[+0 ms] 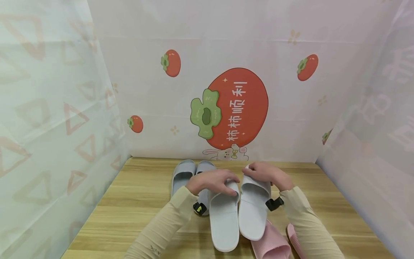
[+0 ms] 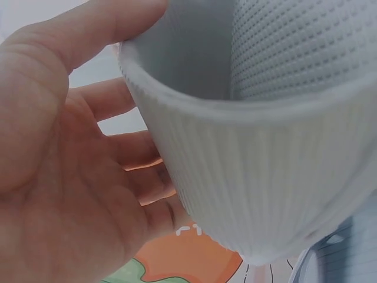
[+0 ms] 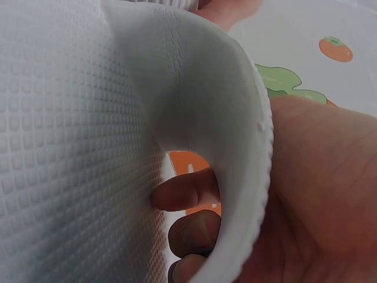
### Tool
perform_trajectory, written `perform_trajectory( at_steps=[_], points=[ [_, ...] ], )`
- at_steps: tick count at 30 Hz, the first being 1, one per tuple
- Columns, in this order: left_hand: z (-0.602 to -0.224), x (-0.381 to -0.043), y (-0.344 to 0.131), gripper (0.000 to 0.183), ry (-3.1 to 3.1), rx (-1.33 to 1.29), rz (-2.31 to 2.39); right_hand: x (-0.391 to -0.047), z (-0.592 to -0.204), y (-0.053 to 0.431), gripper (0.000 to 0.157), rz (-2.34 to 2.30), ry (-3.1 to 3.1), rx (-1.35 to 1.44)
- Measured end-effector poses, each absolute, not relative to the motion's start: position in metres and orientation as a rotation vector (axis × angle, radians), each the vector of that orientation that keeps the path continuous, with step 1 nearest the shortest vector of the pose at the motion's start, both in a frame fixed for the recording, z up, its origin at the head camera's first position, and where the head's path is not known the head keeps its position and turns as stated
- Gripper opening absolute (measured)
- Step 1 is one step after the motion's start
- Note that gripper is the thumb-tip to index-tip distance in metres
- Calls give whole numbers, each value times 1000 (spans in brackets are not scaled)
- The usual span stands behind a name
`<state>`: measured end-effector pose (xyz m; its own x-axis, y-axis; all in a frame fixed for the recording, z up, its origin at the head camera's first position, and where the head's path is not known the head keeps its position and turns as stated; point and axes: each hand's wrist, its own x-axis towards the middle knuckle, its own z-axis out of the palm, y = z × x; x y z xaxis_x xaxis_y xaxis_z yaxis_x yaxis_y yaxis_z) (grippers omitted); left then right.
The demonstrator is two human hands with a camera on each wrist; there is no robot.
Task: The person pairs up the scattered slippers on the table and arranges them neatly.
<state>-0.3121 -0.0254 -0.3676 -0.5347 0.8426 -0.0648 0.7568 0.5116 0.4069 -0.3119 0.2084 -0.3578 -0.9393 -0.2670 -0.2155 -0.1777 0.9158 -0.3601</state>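
My left hand [image 1: 213,181] grips a white slipper [image 1: 224,219] by its ribbed strap [image 2: 247,171]; in the left wrist view the thumb lies at the strap's rim and the other fingers reach round its side. Beside it, my right hand [image 1: 265,172] holds a second white slipper [image 1: 253,212] near the toe. Its fingertips [image 3: 197,230] show through the toe opening, between the strap and the textured sole [image 3: 65,147]. Both white slippers point toes away, side by side, heels towards me, overlapping a pink slipper [image 1: 275,246] in the head view.
A pair of grey-blue slippers, one left [image 1: 182,176] and one right [image 1: 204,166], stands at the back, partly behind my left hand. Another pink slipper [image 1: 293,235] lies partly under my right sleeve. Printed sheets [image 1: 145,86] enclose the wooden tabletop [image 1: 129,205] on three sides.
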Motion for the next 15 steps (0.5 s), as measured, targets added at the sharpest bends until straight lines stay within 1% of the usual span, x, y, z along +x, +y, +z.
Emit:
perform_trajectory(
  at_steps=[4,9,15],
  points=[
    [-369,-314,-24,44,2512,1327,504,-314,-358,206,43,-505,2814,-328],
    [-371,-319,-22,41,2518,1334,553,-318,-359,205,46,-501,2799,-310],
    [-376,-326,-22,36,2507,1332,637,-321,-360,204,44,-485,2796,-311]
  ],
)
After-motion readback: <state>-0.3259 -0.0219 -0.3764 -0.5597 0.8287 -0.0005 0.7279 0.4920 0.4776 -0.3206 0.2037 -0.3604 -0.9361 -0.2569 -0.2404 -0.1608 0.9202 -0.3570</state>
